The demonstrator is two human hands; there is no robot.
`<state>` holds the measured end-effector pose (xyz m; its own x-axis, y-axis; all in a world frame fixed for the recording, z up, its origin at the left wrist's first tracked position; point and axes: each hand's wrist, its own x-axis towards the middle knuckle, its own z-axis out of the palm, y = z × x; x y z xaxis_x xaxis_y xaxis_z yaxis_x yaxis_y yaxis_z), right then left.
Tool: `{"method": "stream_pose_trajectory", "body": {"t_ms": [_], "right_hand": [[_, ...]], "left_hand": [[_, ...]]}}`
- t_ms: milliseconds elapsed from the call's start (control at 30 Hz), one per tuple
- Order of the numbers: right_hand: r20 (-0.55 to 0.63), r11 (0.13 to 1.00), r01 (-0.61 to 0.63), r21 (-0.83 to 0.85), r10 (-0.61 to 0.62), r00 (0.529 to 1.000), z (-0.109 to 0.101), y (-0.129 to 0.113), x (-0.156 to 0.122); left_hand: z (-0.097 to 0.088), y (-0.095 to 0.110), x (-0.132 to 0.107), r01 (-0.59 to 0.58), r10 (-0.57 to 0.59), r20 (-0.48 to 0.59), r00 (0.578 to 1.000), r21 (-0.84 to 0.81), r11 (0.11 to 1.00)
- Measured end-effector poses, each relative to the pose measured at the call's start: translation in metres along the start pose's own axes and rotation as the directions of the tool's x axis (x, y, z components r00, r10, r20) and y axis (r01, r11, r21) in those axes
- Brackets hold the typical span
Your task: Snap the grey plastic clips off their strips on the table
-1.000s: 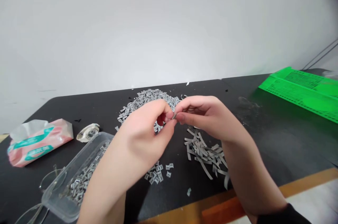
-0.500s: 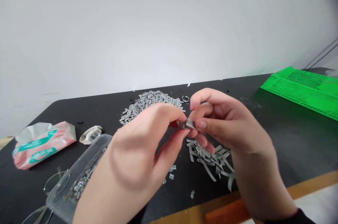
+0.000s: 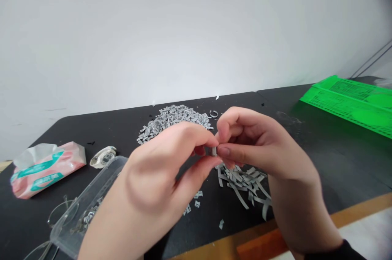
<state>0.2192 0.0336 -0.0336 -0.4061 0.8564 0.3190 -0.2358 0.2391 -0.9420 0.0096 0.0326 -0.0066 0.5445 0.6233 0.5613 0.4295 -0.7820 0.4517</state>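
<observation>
Both of my hands meet above the black table (image 3: 321,158), pinching one small grey piece (image 3: 214,151) between their fingertips. My left hand (image 3: 165,170) grips it from the left with thumb and forefinger. My right hand (image 3: 254,145) pinches it from the right, fingers curled. Behind the hands lies a heap of small grey clips (image 3: 171,118). Under my right hand sits a loose pile of grey strips (image 3: 245,184). A few clips (image 3: 194,205) lie below my left hand.
A clear plastic box (image 3: 88,207) with grey pieces stands at the lower left, with glasses (image 3: 58,215) beside it. A pink tissue pack (image 3: 45,168) and a white tape roll (image 3: 103,156) lie at the left. A green perforated tray (image 3: 352,103) rests at the far right.
My hands have drawn slightly nearer to me and lower. The grey piece was pulled a little apart half a second ago; now the fingertips press close together on it.
</observation>
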Motion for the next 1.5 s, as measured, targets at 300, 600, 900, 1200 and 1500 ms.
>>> {"method": "stream_pose_trajectory", "body": {"t_ms": [300, 600, 900, 1200, 1500], "right_hand": [[-0.031, 0.999, 0.006, -0.034, -0.007, 1.0, 0.001, -0.002, 0.0], [-0.136, 0.994, 0.065, -0.09, -0.077, 0.988, 0.0, 0.003, 0.002], [-0.056, 0.968, 0.244, 0.058, -0.241, 0.969, -0.004, 0.013, 0.004], [-0.043, 0.949, 0.273, 0.161, -0.269, 0.962, -0.01, 0.022, 0.013], [-0.101, 0.988, 0.055, 0.147, -0.04, 0.994, -0.007, 0.013, 0.002]], "left_hand": [[0.005, -0.004, -0.002, -0.002, 0.003, 0.047, 0.999, -0.01, 1.0], [0.002, -0.004, 0.001, 0.031, -0.033, -0.086, 0.996, -0.015, 0.999], [0.022, -0.028, 0.011, 0.154, -0.264, -0.017, 0.965, -0.775, 0.613], [0.033, -0.026, 0.018, 0.205, -0.282, 0.121, 0.952, -0.934, 0.292], [0.032, -0.026, 0.018, 0.155, -0.26, 0.034, 0.965, -0.873, 0.462]]}}
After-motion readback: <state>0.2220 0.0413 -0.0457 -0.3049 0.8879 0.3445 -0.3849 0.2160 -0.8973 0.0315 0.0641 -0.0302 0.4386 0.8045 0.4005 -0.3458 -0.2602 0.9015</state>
